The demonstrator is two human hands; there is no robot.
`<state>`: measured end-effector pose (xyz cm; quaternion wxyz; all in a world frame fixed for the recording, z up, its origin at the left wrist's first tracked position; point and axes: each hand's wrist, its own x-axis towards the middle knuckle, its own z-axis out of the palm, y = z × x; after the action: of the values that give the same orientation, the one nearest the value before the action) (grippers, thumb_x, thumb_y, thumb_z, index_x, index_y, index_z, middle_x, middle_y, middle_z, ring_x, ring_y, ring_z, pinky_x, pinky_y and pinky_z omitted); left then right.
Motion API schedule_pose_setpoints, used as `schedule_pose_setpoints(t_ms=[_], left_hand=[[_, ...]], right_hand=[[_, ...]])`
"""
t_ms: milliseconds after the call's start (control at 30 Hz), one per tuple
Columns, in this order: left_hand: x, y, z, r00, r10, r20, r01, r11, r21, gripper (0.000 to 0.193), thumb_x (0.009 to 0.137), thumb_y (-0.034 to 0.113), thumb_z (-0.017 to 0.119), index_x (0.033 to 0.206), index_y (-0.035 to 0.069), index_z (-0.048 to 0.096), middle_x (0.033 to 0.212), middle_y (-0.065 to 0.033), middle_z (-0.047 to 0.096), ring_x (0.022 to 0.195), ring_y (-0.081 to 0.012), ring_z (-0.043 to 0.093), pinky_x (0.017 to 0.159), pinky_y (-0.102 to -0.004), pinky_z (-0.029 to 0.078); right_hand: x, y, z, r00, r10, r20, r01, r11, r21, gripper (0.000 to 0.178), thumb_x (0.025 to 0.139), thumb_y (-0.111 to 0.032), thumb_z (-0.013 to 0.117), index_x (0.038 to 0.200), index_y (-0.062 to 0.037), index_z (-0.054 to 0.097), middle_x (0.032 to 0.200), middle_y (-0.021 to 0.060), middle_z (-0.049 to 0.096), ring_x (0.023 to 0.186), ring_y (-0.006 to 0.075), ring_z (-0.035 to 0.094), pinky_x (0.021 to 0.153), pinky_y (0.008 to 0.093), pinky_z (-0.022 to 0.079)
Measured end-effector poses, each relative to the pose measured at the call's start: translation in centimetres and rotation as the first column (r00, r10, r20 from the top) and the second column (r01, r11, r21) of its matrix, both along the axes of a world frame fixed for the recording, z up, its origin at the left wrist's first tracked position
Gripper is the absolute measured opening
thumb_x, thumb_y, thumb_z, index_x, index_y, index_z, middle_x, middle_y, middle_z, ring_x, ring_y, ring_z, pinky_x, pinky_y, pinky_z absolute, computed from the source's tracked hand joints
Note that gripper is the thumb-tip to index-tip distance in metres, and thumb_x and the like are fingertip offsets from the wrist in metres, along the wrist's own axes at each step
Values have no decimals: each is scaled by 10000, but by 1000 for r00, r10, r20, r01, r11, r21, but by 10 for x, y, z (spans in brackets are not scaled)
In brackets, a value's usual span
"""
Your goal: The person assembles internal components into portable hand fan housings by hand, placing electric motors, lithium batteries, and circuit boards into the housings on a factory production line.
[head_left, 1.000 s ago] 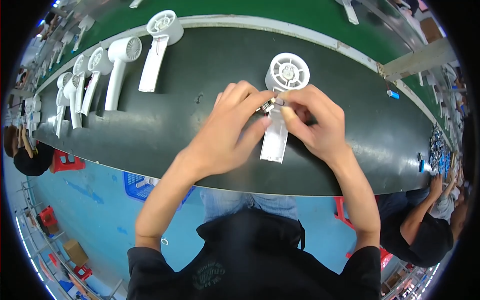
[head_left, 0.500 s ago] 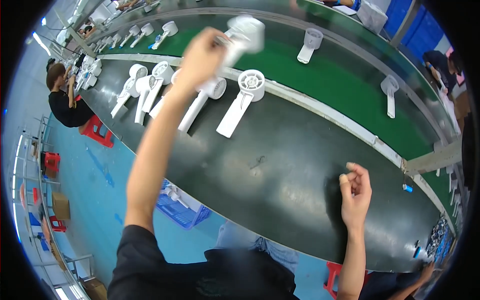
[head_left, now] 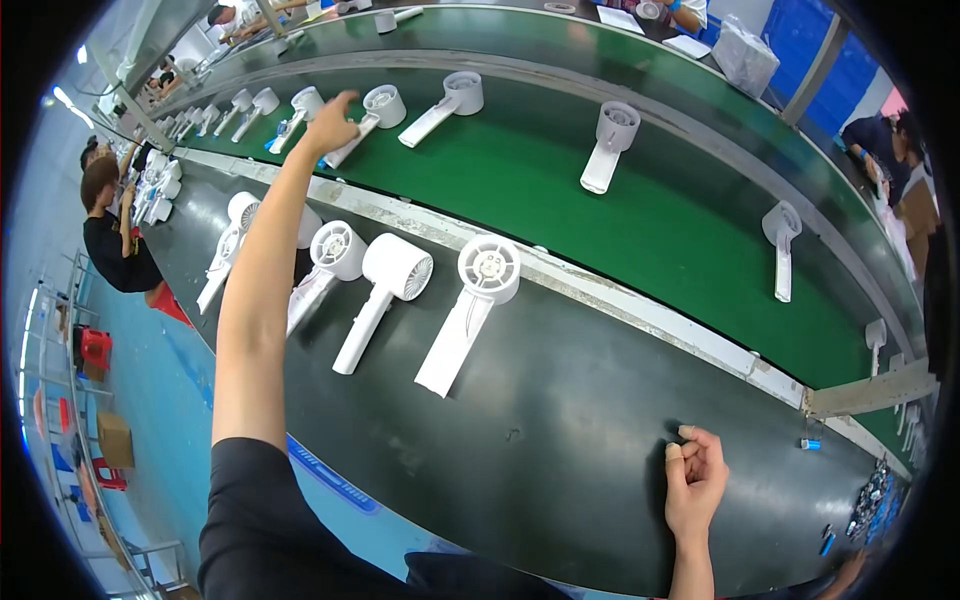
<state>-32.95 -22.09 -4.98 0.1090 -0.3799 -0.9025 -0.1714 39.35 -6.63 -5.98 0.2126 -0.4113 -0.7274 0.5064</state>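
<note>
My left hand [head_left: 333, 126] reaches over the green conveyor belt with its fingers apart. It is beside the handle of a white handheld fan [head_left: 383, 106], and I see nothing held in it. Another white fan [head_left: 462, 93] lies on the belt just to the right. My right hand [head_left: 697, 485] hovers at or rests on the dark worktable [head_left: 560, 470], loosely curled, thumb and index tips slightly apart, and empty. Nearest to me on the table are an open-backed fan with a visible wire [head_left: 488, 270] and a fan with a ribbed grille [head_left: 398, 266]. My left arm partly hides others.
More fans lie along the green belt [head_left: 680, 240], one [head_left: 618, 126] toward the right. A pale metal rail [head_left: 640, 310] divides belt from table. A post [head_left: 870, 390] stands at right, near small blue cylindrical parts [head_left: 880, 505]. A co-worker [head_left: 105, 230] sits far left.
My left hand has let go of the white fan it was carrying and moved left over the belt. My view has shifted, so the table fans appear lower. My right hand stays loosely curled.
</note>
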Motion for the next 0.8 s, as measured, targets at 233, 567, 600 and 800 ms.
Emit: schedule_pose_setpoints(t_ms=[233, 567, 600, 800], left_hand=[[112, 138, 8, 987, -159, -24, 159, 987, -2, 772, 811, 520, 713, 1327, -25, 534, 1224, -288, 630, 1154, -448, 605, 1028, -466, 459], [47, 93, -10, 949, -141, -283, 196, 965, 176, 747, 902, 326, 670, 1485, -34, 370, 1374, -291, 548, 1283, -386, 547, 1067, -438, 424], [96, 110, -5, 941, -335, 55, 296, 889, 349, 738, 915, 233, 660, 1518, -9, 311, 1343, -275, 571, 1257, -326, 570, 1030, -391, 444], [462, 55, 87, 847, -431, 311, 332, 886, 324, 801, 821, -21, 539, 1571, 132, 304, 927, -26, 482, 776, -127, 475, 706, -263, 432]], right_hand=[[-6, -1, 4, 997, -63, -31, 65, 997, 46, 174, 919, 34, 634, 1089, 7, 616, 713, -71, 466, 574, -23, 367, 505, 166, 266], [30, 12, 33, 991, 64, -115, -56, 996, 69, 184, 950, -101, 660, 1110, -12, 643, 749, -46, 578, 645, 22, 490, 566, 217, 411], [58, 22, 34, 991, -83, -101, 98, 982, 161, 174, 957, -111, 651, 1098, -9, 646, 782, -31, 597, 682, 31, 513, 595, 225, 432], [307, 150, 8, 525, -832, 178, 262, 357, 896, 402, 793, 26, 573, 1164, -90, 676, 1231, 168, 629, 1164, 373, 562, 978, 460, 461]])
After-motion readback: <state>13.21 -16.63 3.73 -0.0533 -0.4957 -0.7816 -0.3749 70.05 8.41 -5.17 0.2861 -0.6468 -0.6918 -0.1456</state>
